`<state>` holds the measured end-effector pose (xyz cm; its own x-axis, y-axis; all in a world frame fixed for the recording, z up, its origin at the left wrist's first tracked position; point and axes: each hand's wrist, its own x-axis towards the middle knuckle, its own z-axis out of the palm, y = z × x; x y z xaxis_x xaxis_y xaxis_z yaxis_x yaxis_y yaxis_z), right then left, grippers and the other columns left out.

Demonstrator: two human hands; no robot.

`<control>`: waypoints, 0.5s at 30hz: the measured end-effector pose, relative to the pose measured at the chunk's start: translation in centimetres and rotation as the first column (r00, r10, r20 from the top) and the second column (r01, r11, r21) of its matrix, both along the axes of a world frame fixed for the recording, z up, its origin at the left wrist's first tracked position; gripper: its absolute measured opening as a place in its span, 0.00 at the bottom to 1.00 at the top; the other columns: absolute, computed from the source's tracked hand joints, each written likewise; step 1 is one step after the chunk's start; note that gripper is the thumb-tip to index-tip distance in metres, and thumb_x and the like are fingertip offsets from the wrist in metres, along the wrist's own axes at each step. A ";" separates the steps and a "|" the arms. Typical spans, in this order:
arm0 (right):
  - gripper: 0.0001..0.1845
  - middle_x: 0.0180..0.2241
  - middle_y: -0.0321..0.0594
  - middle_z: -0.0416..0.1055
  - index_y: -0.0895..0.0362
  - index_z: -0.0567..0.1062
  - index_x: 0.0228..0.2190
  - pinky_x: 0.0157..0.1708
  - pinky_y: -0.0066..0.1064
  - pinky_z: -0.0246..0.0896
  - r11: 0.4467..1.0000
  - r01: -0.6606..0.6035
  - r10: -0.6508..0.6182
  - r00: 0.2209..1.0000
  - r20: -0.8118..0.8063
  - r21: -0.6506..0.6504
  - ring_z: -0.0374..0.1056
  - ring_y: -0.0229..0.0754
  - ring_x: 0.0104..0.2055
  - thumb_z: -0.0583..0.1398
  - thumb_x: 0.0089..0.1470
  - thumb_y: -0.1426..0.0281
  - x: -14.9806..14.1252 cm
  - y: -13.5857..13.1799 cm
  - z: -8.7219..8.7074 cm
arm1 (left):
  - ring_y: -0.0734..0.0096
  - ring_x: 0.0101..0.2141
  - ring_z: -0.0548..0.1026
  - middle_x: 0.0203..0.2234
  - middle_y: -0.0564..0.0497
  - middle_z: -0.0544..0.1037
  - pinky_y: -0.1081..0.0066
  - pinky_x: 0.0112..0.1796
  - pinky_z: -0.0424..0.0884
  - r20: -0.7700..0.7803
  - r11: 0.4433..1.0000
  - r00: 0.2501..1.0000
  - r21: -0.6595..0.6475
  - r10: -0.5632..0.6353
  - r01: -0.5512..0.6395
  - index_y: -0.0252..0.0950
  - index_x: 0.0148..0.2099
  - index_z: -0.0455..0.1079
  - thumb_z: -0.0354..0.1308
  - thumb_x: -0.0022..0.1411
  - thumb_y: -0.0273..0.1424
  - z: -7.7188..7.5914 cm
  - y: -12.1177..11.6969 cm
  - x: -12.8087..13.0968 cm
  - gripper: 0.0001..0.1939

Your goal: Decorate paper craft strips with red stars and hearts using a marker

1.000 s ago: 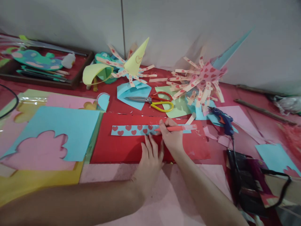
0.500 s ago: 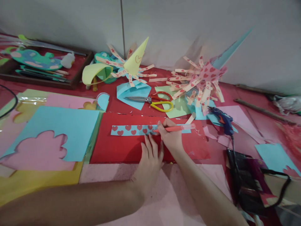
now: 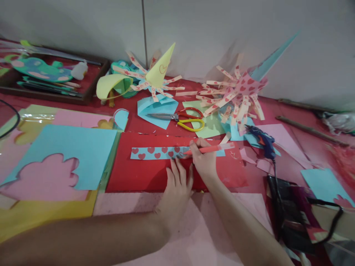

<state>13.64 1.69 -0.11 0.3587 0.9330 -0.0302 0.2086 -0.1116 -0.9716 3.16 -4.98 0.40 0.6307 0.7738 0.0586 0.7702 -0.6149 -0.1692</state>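
Note:
A light blue paper strip (image 3: 155, 153) with red hearts drawn on it lies across a red sheet (image 3: 133, 173). My right hand (image 3: 203, 159) is closed on a red marker (image 3: 213, 149), whose tip touches the strip near its middle. My left hand (image 3: 177, 188) lies flat on the red sheet just below the strip, fingers spread and pointing at it. A pink sheet (image 3: 191, 236) lies under both forearms.
Red and yellow scissors (image 3: 181, 119) lie behind the strip. A blue glue gun (image 3: 263, 141) and black cable sit at right. Two paper cone crafts with heart strips (image 3: 235, 92) stand at the back. A blue sheet with a cloud cut-out (image 3: 69, 155) lies at left. A tray (image 3: 91, 87) holds supplies.
My right hand shifted the marker slightly left and back to the right along the strip. The left hand has stayed put.

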 end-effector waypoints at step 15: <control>0.17 0.14 0.25 0.52 0.54 0.52 0.16 0.14 0.23 0.51 1.000 -0.010 0.010 0.994 0.106 0.002 0.65 0.33 0.16 0.53 0.50 0.67 -0.1 -0.1 -0.1 | 0.44 0.50 0.66 0.50 0.27 0.67 0.54 0.44 0.69 -0.059 0.998 0.998 0.054 -0.013 0.016 0.26 0.58 0.58 0.49 0.59 0.37 -0.1 0.0 0.0 0.28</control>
<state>13.56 1.54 -0.17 0.3502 0.9366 0.0096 0.3113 -0.1067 -0.9443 3.19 -4.96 0.28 0.6455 0.7611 0.0630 0.7489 -0.6147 -0.2477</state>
